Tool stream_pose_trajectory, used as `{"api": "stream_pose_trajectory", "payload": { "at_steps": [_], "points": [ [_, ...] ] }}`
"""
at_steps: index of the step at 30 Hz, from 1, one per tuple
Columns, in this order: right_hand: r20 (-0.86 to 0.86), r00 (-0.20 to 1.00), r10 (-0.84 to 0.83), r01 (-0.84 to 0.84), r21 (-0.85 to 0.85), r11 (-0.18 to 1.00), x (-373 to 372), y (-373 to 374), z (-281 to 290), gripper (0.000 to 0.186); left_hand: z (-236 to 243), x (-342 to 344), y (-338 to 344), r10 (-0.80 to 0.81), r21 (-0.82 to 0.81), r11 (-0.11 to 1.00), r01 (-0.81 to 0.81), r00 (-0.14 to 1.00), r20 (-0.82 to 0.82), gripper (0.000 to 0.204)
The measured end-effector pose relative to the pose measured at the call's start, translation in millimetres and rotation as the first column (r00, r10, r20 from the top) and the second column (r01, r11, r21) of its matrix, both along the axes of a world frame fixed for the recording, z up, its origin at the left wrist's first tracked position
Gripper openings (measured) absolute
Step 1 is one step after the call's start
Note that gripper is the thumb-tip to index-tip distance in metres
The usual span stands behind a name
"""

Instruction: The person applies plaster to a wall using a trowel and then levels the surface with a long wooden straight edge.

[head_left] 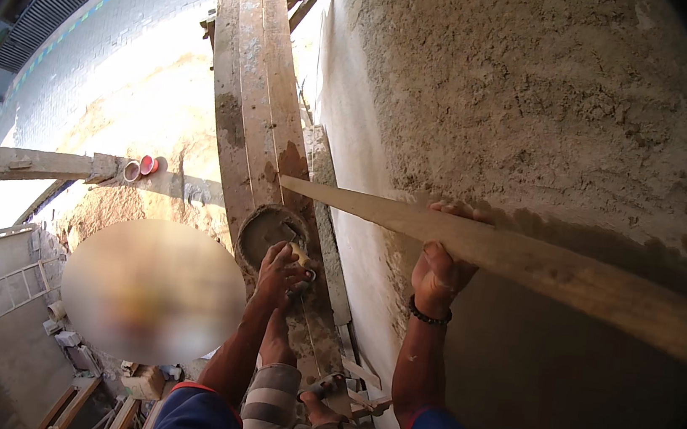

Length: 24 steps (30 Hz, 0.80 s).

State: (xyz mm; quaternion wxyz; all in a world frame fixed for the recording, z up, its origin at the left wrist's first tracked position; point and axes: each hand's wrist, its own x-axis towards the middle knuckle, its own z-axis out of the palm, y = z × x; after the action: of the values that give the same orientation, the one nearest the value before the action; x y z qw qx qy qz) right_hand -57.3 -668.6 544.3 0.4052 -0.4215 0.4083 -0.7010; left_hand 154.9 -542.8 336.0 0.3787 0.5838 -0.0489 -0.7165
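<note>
My right hand (441, 275) is closed around a long wooden board (361, 206), its thumb below and fingers over the upper edge. The board slants across the plastered wall (558, 112), its narrow end out over the planks. Below and left, my left hand (280, 272) curls around a tan, rounded handle (300, 254); the tool's other end cannot be made out. That hand is over the edge of a round mortar pan (256, 234) holding grey wet mix. The pan sits on the scaffold planks (247, 93).
My feet are on the narrow planks, close beside the wall. A wooden beam (27, 165) reaches in from the left, with red-rimmed containers (148, 165) near its end. Below are a sand heap (129, 199), a ladder (8, 291) and loose timber (72, 404). One area is blurred.
</note>
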Motion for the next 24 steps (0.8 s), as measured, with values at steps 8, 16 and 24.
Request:
{"api": "stream_pose_trajectory", "payload": {
  "at_steps": [8, 16, 24],
  "points": [
    [-0.145, 0.983, 0.113, -0.132, -0.126, 0.983, -86, 154, 101, 0.073, 29, -111, -50, 0.299, 0.208, 0.954, -0.215, 0.651, -0.698, 0.055],
    [-0.131, 0.982, -0.133, 0.141, 0.053, 0.989, -168, 379, 128, 0.09, 18, -218, 84, 0.444, 0.429, 0.881, -0.199, 0.662, -0.604, 0.024],
    [0.203, 0.593, -0.78, 0.679, 0.395, 0.619, -245, 651, 94, 0.071, 12, -303, 256, 0.235, 0.255, 0.963, -0.084, 0.722, -0.651, 0.023]
  ]
}}
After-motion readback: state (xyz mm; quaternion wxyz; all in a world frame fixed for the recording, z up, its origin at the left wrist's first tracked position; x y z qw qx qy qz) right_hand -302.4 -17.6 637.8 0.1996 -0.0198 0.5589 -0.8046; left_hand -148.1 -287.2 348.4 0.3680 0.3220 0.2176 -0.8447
